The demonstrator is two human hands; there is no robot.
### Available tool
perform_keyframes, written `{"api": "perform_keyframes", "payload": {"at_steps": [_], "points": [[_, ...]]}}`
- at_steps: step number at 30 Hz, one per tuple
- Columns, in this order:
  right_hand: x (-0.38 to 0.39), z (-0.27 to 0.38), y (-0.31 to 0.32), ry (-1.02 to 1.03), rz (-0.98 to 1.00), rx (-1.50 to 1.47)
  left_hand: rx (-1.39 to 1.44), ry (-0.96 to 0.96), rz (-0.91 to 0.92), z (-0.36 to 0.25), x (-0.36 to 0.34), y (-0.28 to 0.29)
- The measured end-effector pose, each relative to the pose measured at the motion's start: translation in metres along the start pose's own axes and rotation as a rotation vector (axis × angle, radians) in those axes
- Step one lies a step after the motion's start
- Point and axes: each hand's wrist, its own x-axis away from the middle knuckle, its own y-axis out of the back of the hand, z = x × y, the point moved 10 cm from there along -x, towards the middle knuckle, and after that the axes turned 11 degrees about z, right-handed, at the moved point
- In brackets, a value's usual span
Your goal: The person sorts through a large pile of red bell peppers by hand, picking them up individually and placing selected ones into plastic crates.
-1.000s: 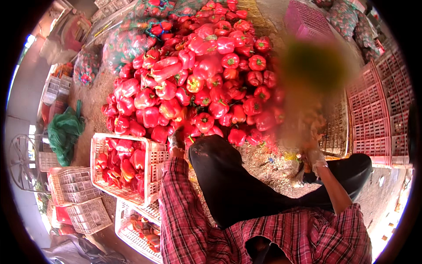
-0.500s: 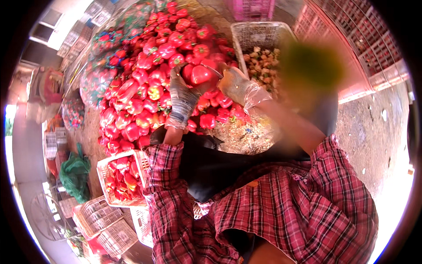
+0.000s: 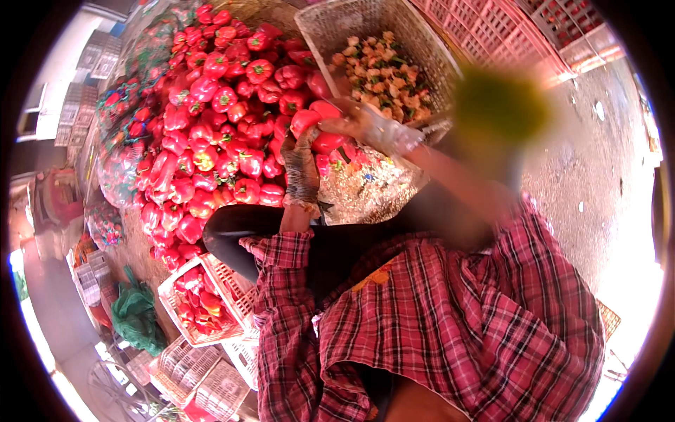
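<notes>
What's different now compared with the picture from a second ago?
The right hand has come up and inward from the lower right, close to the left hand, which now has a red pepper in its grip. The view has turned right, showing more of the crate of pale pieces. The pepper pile and pepper-filled crate stayed put.

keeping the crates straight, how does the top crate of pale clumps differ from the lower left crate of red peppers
The top crate is dull greyish beige; the lower left crate is pale pinkish white. The top crate holds pale orange clumps with some green, the lower left crate red peppers. Both are perforated and open-topped.
</notes>
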Motion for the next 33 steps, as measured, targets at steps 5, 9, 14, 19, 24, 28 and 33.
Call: {"api": "perform_keyframes", "payload": {"at_steps": [5,9,14,19,24,28,33], "points": [[-0.015,-0.037,-0.003,0.089,0.011,-0.27,-0.009,0.088,0.056,0.027,0.009,-0.021],[0.005,-0.029,-0.011,-0.244,0.135,-0.434,0.213,0.101,0.004,0.024,0.012,-0.024],[-0.011,-0.035,-0.022,0.19,0.34,-1.086,0.33,0.078,0.219,0.019,0.006,-0.032],[0.011,-0.063,0.003,-0.296,0.015,-0.749,0.415,0.213,0.053,0.036,0.005,-0.01],[0.014,0.005,0.04,0.343,-0.131,0.308,0.368,0.28,0.053,0.049,0.0,0.022],[-0.002,-0.022,-0.017,0.193,0.17,0.825,0.457,0.339,0.15,0.065,0.005,0.033],[0.017,-0.028,-0.052,0.038,0.167,-0.36,0.501,0.218,-0.157,0.047,0.021,0.012]]}}
